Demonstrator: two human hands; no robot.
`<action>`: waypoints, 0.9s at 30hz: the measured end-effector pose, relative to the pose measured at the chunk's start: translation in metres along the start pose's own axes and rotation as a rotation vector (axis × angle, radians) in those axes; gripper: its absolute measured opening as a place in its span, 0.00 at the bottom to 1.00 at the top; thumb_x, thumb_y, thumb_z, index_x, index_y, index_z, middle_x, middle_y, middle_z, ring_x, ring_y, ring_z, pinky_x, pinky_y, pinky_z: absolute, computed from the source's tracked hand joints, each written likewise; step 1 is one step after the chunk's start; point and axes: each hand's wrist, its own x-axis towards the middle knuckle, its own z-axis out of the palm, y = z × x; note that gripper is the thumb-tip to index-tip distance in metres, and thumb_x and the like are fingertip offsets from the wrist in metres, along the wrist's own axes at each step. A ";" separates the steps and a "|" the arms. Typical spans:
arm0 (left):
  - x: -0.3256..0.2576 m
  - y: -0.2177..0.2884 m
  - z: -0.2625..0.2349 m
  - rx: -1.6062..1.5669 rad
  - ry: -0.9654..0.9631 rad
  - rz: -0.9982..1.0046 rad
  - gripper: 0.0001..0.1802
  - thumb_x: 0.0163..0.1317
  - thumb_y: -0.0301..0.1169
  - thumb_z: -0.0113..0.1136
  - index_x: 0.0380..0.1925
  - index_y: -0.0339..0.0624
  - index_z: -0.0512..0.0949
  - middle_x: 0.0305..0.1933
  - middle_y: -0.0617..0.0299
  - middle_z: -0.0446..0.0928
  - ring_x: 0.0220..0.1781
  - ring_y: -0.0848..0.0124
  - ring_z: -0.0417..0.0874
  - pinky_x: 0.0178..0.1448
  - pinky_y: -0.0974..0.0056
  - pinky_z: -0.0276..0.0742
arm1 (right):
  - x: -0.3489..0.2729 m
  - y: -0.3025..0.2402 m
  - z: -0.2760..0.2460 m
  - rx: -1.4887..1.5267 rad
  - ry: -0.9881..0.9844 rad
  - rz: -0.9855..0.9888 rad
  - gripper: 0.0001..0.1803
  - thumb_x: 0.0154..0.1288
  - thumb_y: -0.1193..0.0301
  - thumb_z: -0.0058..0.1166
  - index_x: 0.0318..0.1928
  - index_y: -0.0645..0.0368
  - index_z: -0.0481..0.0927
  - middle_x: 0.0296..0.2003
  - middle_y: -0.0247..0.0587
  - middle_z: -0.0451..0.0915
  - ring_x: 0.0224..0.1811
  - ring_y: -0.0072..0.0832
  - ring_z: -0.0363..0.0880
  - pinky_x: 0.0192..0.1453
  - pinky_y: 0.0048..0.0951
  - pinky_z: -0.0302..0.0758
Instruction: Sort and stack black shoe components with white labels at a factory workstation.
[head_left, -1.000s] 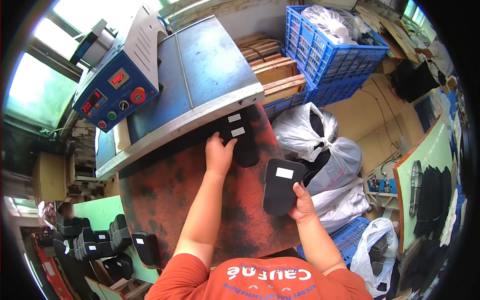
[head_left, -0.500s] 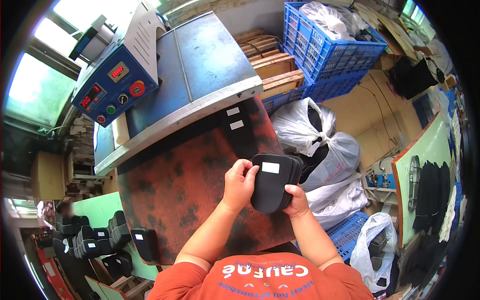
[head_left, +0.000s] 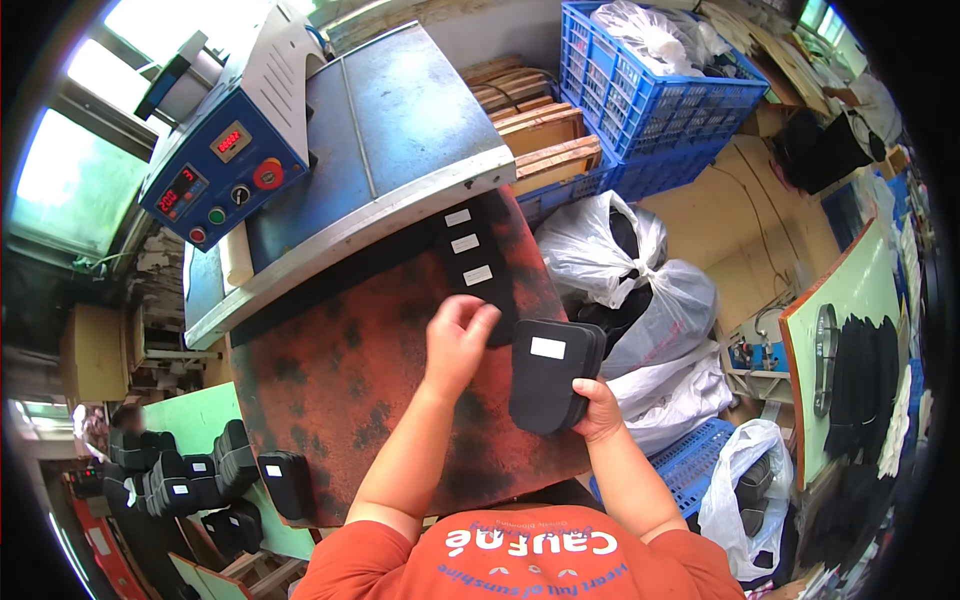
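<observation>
My right hand (head_left: 600, 410) grips a thick stack of black rounded pads (head_left: 545, 385), the top one bearing a small white label. The stack is held over the right part of a worn red-and-black board (head_left: 340, 400). My left hand (head_left: 457, 340) is closed, thumb and fingers drawn together, slightly blurred, with nothing visible in it. Beside its fingertips lies a black pad (head_left: 492, 298) with a white label, flat on the board. Farther back, more labelled black pads (head_left: 462, 222) lie in a row reaching to the metal edge of a blue machine.
The blue machine top (head_left: 410, 100) borders the board, with a control box (head_left: 225, 180) at left. Another black pad stack (head_left: 286, 485) sits at the board's left corner. Tied plastic bags (head_left: 665, 310) and blue crates (head_left: 650, 100) stand to the right.
My left hand has left the stack and moved left. A third labelled pad now shows in the row on the board. The stack stays in my right hand.
</observation>
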 end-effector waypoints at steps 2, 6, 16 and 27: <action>-0.025 0.004 0.011 -0.146 -0.146 -0.078 0.09 0.55 0.26 0.64 0.34 0.35 0.75 0.27 0.65 0.77 0.27 0.81 0.75 0.32 0.74 0.72 | 0.001 0.007 -0.004 0.074 -0.041 0.068 0.33 0.50 0.73 0.56 0.59 0.65 0.64 0.51 0.48 0.73 0.53 0.38 0.74 0.59 0.38 0.72; -0.034 -0.005 0.017 -0.096 -0.079 -0.001 0.05 0.57 0.22 0.61 0.30 0.39 0.74 0.25 0.71 0.74 0.25 0.85 0.71 0.28 0.77 0.68 | 0.003 0.014 -0.003 0.136 -0.071 0.034 0.33 0.50 0.73 0.55 0.59 0.66 0.64 0.51 0.49 0.73 0.53 0.39 0.74 0.59 0.39 0.71; 0.009 -0.037 -0.011 0.249 0.205 0.144 0.10 0.55 0.28 0.63 0.30 0.36 0.72 0.24 0.63 0.72 0.22 0.76 0.71 0.28 0.70 0.70 | -0.020 -0.017 -0.010 0.075 -0.044 -0.044 0.33 0.49 0.74 0.54 0.59 0.68 0.64 0.51 0.53 0.73 0.53 0.43 0.75 0.59 0.43 0.72; -0.040 -0.008 0.005 -0.303 -0.032 -0.269 0.03 0.57 0.23 0.61 0.30 0.38 0.76 0.27 0.68 0.76 0.25 0.83 0.73 0.30 0.77 0.70 | -0.027 -0.009 -0.005 0.073 -0.019 -0.035 0.35 0.47 0.73 0.54 0.59 0.68 0.63 0.51 0.55 0.73 0.51 0.46 0.76 0.56 0.44 0.74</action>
